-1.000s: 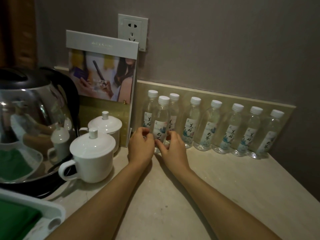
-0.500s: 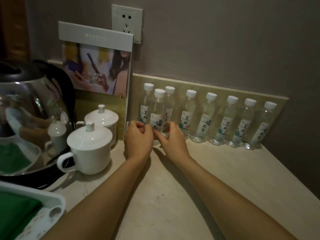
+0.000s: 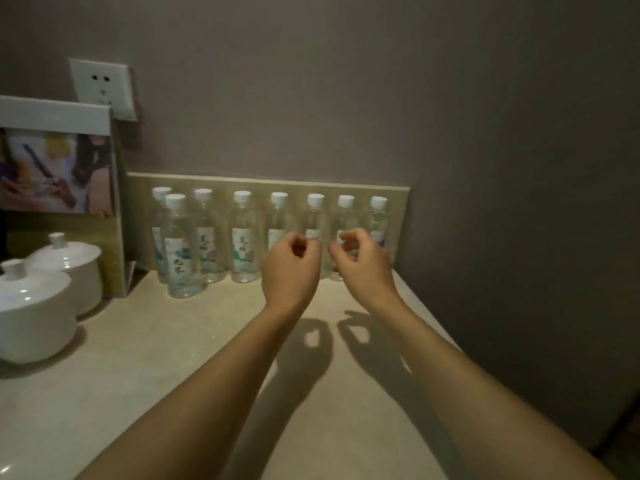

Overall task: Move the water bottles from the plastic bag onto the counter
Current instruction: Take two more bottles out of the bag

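Left hand and right hand: raised side by side above the counter, apart, fingers loosely curled, thumb near forefinger, gripping nothing. Water bottles: eight, white-capped, upright on the counter; seven in a row against the backsplash, one standing just forward at the left end. Two lidded white cups, a propped brochure and a wall socket stand left.
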